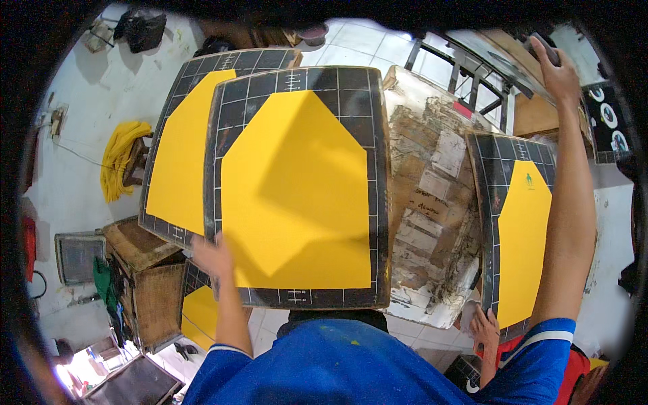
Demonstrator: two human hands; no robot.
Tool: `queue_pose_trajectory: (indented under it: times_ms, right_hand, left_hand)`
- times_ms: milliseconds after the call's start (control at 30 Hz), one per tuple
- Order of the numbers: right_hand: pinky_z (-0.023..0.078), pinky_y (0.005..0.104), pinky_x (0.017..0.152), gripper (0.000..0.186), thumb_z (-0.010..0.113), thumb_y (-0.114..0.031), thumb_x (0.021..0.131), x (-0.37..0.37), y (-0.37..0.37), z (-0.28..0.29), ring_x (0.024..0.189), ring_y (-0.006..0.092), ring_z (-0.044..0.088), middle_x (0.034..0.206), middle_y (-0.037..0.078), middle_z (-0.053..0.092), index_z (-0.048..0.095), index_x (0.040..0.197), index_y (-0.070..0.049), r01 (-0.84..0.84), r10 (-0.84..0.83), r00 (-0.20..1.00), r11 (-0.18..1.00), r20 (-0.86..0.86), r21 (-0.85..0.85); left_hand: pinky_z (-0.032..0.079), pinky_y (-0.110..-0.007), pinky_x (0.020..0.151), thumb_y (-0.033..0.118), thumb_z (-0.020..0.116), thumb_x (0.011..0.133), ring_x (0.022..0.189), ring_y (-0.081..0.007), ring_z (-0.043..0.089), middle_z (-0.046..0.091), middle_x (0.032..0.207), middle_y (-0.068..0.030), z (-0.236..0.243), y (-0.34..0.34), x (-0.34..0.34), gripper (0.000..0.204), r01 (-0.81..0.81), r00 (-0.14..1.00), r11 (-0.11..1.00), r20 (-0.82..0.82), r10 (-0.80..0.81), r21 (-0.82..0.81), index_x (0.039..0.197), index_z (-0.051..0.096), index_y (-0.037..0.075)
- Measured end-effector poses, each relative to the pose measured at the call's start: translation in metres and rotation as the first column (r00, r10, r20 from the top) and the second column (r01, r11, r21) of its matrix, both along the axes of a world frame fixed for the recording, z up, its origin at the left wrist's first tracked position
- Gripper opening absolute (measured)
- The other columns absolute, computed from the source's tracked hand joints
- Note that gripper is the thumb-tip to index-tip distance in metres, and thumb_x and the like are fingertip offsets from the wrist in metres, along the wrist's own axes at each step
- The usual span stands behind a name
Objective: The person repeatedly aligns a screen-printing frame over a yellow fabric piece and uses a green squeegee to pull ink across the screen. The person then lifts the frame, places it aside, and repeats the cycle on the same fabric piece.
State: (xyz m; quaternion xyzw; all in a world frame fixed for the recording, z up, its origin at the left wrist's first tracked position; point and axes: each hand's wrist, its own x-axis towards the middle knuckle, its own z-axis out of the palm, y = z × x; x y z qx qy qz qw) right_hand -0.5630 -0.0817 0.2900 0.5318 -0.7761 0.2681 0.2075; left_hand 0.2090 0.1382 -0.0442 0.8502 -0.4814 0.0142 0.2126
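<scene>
A yellow cut piece (304,223) lies on the central black gridded board (347,84), with a shadow across it. My left hand (212,256), blurred by motion, is at this board’s lower left edge; its grip is unclear. A second board (202,64) with a yellow piece (175,169) stands behind it on the left. My right hand (560,74) is raised at the upper right, closed on a dark grey handle (550,54). Below that arm is a third board (489,162), whose yellow piece (523,243) bears a small green print.
A worn, patched platen (435,223) sits between boards. Another person’s hand (484,327) touches the right board’s lower edge. A wooden cabinet (158,304), hanging yellow cloth (118,162) and another yellow piece (199,317) are at left. A black metal frame (466,81) stands at the back.
</scene>
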Motion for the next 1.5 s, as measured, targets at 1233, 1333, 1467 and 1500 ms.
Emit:
queue_pose_trajectory:
  times_ms: [1233, 1333, 1467, 1500]
  right_hand:
    - [0.056, 0.0439, 0.092, 0.071, 0.067, -0.072, 0.085, 0.040, 0.011, 0.019, 0.106, 0.0343, 0.074, 0.110, 0.019, 0.078, 0.078, 0.116, -0.009, -0.014, 0.018, 0.999, 0.997, 0.052, -0.082]
    - [0.055, 0.0440, 0.090, 0.070, 0.067, -0.072, 0.085, 0.039, 0.007, 0.028, 0.103, 0.0347, 0.074, 0.106, 0.020, 0.077, 0.077, 0.111, -0.008, -0.004, 0.007, 0.999, 0.997, 0.042, -0.072]
    - [0.054, 0.0445, 0.084, 0.070, 0.067, -0.072, 0.085, 0.037, 0.000, 0.039, 0.095, 0.0356, 0.073, 0.098, 0.021, 0.076, 0.075, 0.101, -0.004, 0.019, -0.017, 0.998, 0.999, 0.066, -0.035]
    - [0.053, 0.0445, 0.080, 0.070, 0.067, -0.072, 0.085, 0.034, -0.002, 0.041, 0.090, 0.0356, 0.072, 0.093, 0.022, 0.074, 0.074, 0.095, -0.003, 0.015, -0.012, 0.999, 0.998, 0.043, -0.060]
  left_hand:
    - [0.053, -0.055, 0.078, 0.042, 0.090, 0.080, 0.091, -0.0492, 0.068, 0.070, 0.097, -0.0286, 0.003, 0.056, -0.166, 0.069, 0.698, 0.707, 0.587, -0.524, -0.474, 0.411, 0.117, 0.050, -0.002]
    - [0.054, -0.054, 0.077, 0.044, 0.090, 0.080, 0.091, -0.0495, 0.068, 0.069, 0.097, -0.0288, 0.007, 0.048, -0.167, 0.069, 0.686, 0.725, 0.548, -0.512, -0.461, 0.478, 0.113, 0.049, -0.001]
    - [0.055, -0.052, 0.077, 0.045, 0.089, 0.080, 0.089, -0.0481, 0.070, 0.070, 0.096, -0.0275, 0.010, 0.035, -0.171, 0.070, 0.692, 0.722, 0.498, -0.496, -0.482, 0.522, 0.113, 0.048, -0.001]
    - [0.056, -0.051, 0.080, 0.052, 0.088, 0.079, 0.092, -0.0470, 0.071, 0.071, 0.098, -0.0275, 0.009, 0.031, -0.171, 0.074, 0.680, 0.733, 0.486, -0.477, -0.485, 0.549, 0.113, 0.051, -0.002]
